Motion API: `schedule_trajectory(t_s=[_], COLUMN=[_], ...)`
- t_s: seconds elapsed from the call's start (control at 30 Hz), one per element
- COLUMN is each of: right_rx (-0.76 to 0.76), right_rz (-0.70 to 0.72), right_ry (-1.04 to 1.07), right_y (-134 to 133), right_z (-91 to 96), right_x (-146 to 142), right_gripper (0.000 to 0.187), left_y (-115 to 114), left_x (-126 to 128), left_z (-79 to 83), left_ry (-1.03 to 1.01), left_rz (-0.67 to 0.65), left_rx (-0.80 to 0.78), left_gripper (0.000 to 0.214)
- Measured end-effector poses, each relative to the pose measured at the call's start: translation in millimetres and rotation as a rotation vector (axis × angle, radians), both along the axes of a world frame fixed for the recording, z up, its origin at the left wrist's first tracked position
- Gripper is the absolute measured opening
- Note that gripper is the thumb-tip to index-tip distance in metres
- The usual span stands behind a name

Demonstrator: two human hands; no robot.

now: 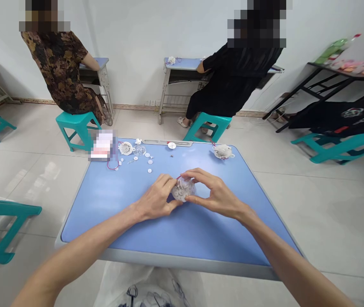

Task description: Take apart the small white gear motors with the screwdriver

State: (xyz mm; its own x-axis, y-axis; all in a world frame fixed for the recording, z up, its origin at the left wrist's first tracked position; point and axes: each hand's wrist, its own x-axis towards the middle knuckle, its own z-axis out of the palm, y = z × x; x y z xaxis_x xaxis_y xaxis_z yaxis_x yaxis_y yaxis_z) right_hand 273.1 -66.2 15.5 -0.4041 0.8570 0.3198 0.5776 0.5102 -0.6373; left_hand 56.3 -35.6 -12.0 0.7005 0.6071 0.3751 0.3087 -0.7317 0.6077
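A small round clear-plastic gear housing (183, 189) with white gears inside sits between both hands over the middle of the blue desk (121, 213). My left hand (156, 198) pinches its left side with curled fingers. From the right, my right hand (212, 194) wraps over its top and side. A thin red wire shows at the housing's upper edge.
Loose white gears (150, 162), round clear housings (129, 148) and a red wire loop (113, 165) lie at the desk's far left. Another assembled housing (223, 151) rests far right. Two people sit on teal stools (78, 125) at desks ahead. A plastic bag (150, 290) lies below.
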Motion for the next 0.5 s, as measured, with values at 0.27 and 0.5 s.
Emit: schedule_trajectory(t_s=[0.27,0.5], right_rx=[0.002,0.065], right_rz=[-0.189,-0.277], right_ry=[-0.024,-0.131], right_y=[54,95], right_z=[-1.2,-25.8], right_x=[-2,-4], right_gripper=[0.048,0.049], left_y=[2,2], left_x=[-2,-2], left_z=[-7.1,-6.7], left_ry=[0.001,0.033], left_rz=[0.036,0.016], left_rx=[-0.038,-0.024], left_gripper=[0.042,0.041])
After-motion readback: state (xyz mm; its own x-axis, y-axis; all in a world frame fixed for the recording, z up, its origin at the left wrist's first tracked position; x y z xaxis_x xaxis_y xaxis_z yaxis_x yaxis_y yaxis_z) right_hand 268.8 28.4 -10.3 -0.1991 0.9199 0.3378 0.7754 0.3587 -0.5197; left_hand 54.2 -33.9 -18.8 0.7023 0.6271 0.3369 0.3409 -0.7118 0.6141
